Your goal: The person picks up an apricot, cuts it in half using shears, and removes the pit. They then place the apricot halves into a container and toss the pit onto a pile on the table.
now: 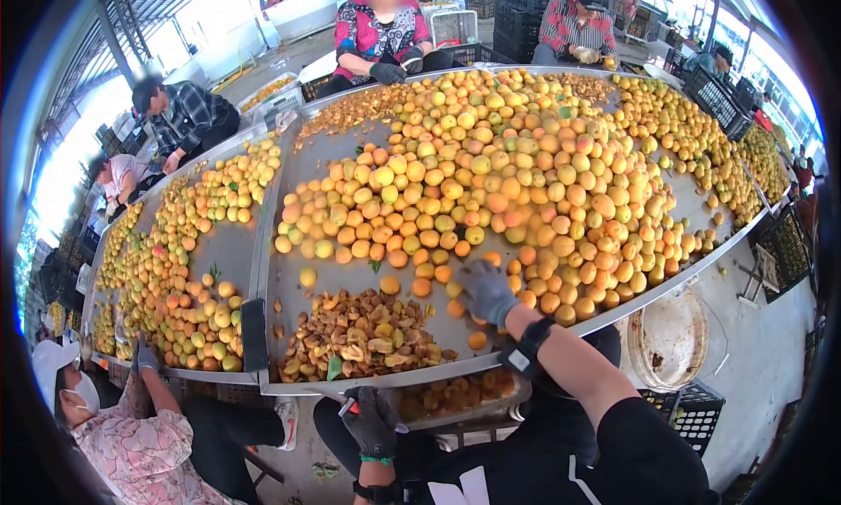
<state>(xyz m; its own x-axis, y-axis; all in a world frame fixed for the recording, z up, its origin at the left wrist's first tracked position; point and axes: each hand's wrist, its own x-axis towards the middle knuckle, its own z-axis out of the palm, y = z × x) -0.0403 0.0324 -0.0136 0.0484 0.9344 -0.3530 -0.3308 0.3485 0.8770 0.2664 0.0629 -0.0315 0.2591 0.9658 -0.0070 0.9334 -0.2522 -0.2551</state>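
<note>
My left hand (372, 422), in a dark grey glove, is closed around a small knife (350, 407) below the table's near edge. Red shows on the knife, and a thin metal part points left; the rest is hidden by the fingers. My right hand (484, 293), in a grey glove and slightly blurred, reaches over the metal table among loose apricots (422, 287). Its fingers look apart, close to the fruit at the near side of the big apricot heap (491, 172). Left of it lies a pile of split apricot pieces (359, 337) with a green leaf.
Below the table edge sits a tray (517, 398) of brownish-orange pieces. A white bucket (670, 339) and a black crate (698, 417) stand at right. A co-worker (131, 426) sits close at left; several others work across the table. A metal divider (267, 216) splits the tabletop.
</note>
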